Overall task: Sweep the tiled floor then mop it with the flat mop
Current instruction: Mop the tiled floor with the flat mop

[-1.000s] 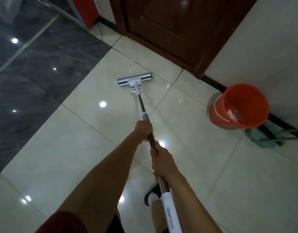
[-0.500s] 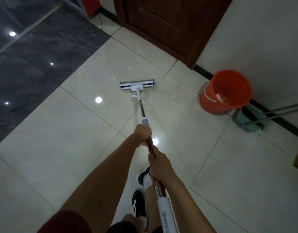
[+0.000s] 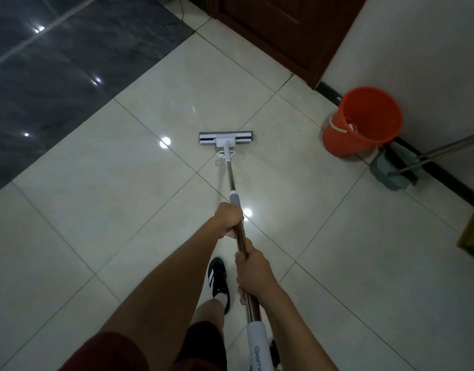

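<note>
The flat mop's white and grey head point(image 3: 226, 137) lies flat on the glossy cream tiled floor point(image 3: 110, 188), just beyond a tile joint. Its metal handle point(image 3: 231, 178) runs back toward me. My left hand point(image 3: 228, 219) grips the handle just below its grey sleeve. My right hand point(image 3: 253, 273) grips the handle lower down, above the white lettered grip. My foot in a black shoe point(image 3: 217, 279) stands on the tiles under my arms.
An orange bucket point(image 3: 361, 121) stands by the white wall at right, next to a teal dustpan point(image 3: 395, 170) with metal handles leaning on the wall. A dark wooden door point(image 3: 284, 30) is ahead. Dark marble flooring point(image 3: 56, 70) lies at left. A yellowish object point(image 3: 472, 236) sits at the right edge.
The mop head has slid back toward me, away from the door, across a tile joint. I have stepped backward, and the bucket and dustpan have shifted in view.
</note>
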